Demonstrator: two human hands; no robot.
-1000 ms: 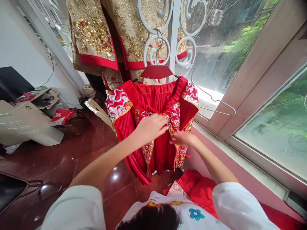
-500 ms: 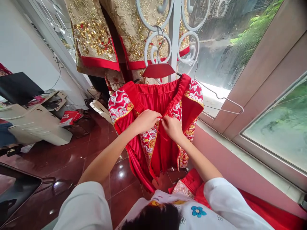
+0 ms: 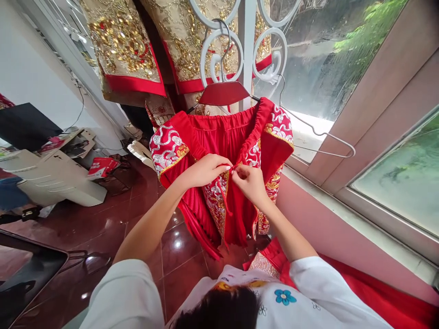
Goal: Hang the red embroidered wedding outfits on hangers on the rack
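Observation:
A red pleated skirt [image 3: 221, 137] with silver and gold embroidery hangs in front of me on a hanger with a red top [image 3: 224, 94]. At its waistband, my left hand [image 3: 210, 170] pinches a thin red tie string. Close beside it, my right hand [image 3: 250, 182] pinches the same string, thumb and forefinger meeting at what looks like a knot. One loose string end [image 3: 226, 201] dangles below the fingers over the embroidered panel. The fingertips of both hands are nearly touching.
Gold-sequined garments [image 3: 126, 45] with red hems hang behind on a white scrollwork rack [image 3: 247, 50]. A bare wire hanger [image 3: 318, 135] sticks out at right by the window. Red cloth [image 3: 360, 288] lies low on the right. Cluttered white cabinets [image 3: 65, 176] and a black chair edge [image 3: 30, 274] are at left.
My hands still pinch the string at the waistband, and my right hand's fingers have shifted. The loose string end now hangs further left and lower. The view has tilted slightly.

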